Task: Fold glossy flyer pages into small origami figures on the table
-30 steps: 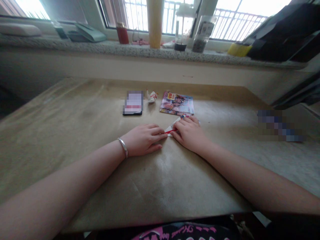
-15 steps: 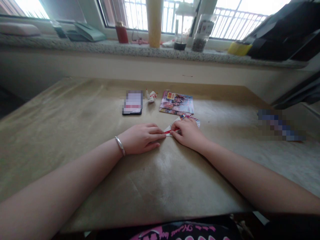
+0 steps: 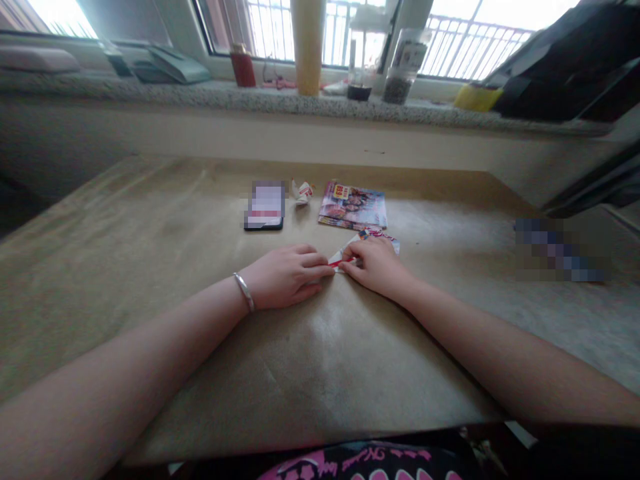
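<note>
While 2 clear containers stand at the far windowsill [image 3: 280,100], both hands are down at the folded paper [image 3: 339,256] on the table. From where I stand, the left clear container [image 3: 359,75] has something dark in its bottom, and the right clear container [image 3: 399,70] holds dark, grainy-looking stuff in its lower part. To their left are a tall, yellowish cylinder [image 3: 307,50] and a short red bottle [image 3: 243,67]; I can't make out what either holds.

The sill is speckled like granite, and the tabletop [image 3: 250,373] is tan, smooth and faintly shiny, with soft creases. The folded paper lies near the middle of the table, flat and slanting, mostly white with a red strip at its near left end and printed colour at its far right end. The right hand [image 3: 376,263] grasps it between thumb and bent fingers. The left hand [image 3: 290,277], a smooth silver bangle [image 3: 244,292] round its wrist, is loose and unclenched, its straight fingertips touching the paper's left tip.

Just beyond lie flat, glossy printed booklets [image 3: 354,205], stacked askew. To their left sit a crumpled white scrap [image 3: 302,193] with red marks and a flat, dark-edged phone [image 3: 265,225], its face blurred out
</note>
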